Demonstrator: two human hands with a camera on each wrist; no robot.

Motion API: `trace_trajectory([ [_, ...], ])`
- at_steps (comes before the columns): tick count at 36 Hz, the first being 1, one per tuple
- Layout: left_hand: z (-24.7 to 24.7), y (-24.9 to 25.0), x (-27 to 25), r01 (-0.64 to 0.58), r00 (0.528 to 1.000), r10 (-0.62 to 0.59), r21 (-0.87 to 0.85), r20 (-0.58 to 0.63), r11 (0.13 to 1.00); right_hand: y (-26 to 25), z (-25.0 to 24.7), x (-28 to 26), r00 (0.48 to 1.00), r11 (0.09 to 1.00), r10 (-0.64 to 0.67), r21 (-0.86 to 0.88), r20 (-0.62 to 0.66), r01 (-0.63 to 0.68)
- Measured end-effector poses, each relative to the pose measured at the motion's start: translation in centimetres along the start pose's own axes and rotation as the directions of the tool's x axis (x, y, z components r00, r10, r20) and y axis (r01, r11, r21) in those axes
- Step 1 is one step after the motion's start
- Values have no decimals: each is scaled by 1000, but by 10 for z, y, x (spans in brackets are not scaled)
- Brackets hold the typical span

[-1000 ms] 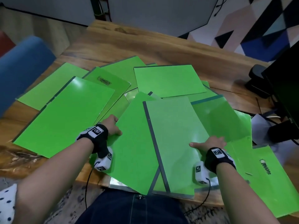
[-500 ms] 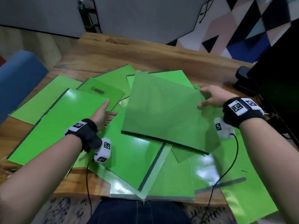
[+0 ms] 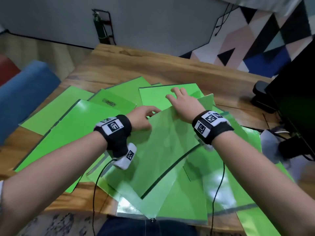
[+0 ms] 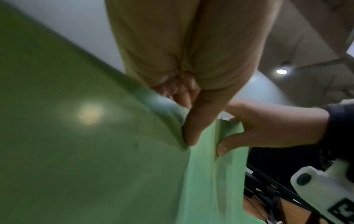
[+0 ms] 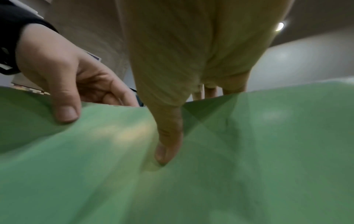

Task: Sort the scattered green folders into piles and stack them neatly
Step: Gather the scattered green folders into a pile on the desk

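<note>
Nearest the body, glossy green folders overlap at the worktop front edge, some hanging over it. Just above them a matte green folder sits tilted, lifted off the pile, dark spine toward the near right. Both hands are at its far edge, close together.

L hand: grip closed on the folder's far-left edge, thumb on the near face, fingers curled behind, per L wrist view. R hand: grip also on that folder, thumb pressing the near face and denting it, fingers straight over the far edge and down the back, per R wrist view. Black wrist straps w/ printed markers on both arms; thin cables trail down toward the body.

Further out, more green folders lie scattered flat, fanned left and center, one w/ a small printed label. Right side: black monitor w/ stand base on the worktop. Left, off the worktop: blue chair. Far back: grey wall, geometric patterned panel at right.
</note>
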State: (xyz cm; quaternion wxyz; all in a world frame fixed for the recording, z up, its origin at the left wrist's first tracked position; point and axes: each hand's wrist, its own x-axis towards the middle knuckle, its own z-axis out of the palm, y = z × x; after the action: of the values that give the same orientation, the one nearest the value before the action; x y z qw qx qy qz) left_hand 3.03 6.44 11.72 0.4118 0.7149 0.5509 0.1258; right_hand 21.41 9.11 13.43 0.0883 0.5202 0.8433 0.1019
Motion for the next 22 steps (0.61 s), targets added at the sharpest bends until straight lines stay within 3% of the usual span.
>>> trace_trajectory([
  [5, 3, 5, 6, -102, 994, 103, 27, -47, 994, 5, 4, -4, 993, 988, -95, -113, 68, 102],
  [8, 0, 11, 6, -148, 987, 155, 114, -52, 982, 13, -1, -9, 988, 996, -93, -8, 121, 94],
  [10, -1, 17, 4, -186, 965, 225, 256, -134, 949, 17, -6, -13, 985, 995, -90, 63, 149, 82],
  [12, -3, 18, 3, -183, 894, 336, 442, -297, 878, 23, -13, -15, 985, 992, -27, 128, 168, 5],
  [14, -6, 14, 1, -140, 765, 423, 515, -485, 845, 33, -22, -16, 984, 980, 58, 179, 171, -89],
  [15, -7, 9, 1, -119, 698, 417, 480, -582, 869, 39, -27, -17, 983, 973, 96, 193, 157, -126],
  [16, -6, 1, 1, -94, 643, 364, 402, -674, 911, 46, -32, -17, 982, 966, 135, 203, 130, -160],
  [17, -4, -7, 0, -56, 618, 262, 291, -741, 955, 53, -36, -19, 979, 955, 177, 222, 102, -196],
  [18, -1, -17, -1, -3, 626, 128, 162, -769, 987, 60, -40, -22, 973, 939, 219, 252, 78, -232],
  [20, 8, -39, -4, 182, 703, -182, -74, -687, 981, 73, -43, -28, 953, 898, 300, 326, 35, -295],
  [22, 23, -62, -12, 411, 779, -428, -142, -458, 900, 83, -41, -34, 926, 852, 377, 400, -19, -339],
])
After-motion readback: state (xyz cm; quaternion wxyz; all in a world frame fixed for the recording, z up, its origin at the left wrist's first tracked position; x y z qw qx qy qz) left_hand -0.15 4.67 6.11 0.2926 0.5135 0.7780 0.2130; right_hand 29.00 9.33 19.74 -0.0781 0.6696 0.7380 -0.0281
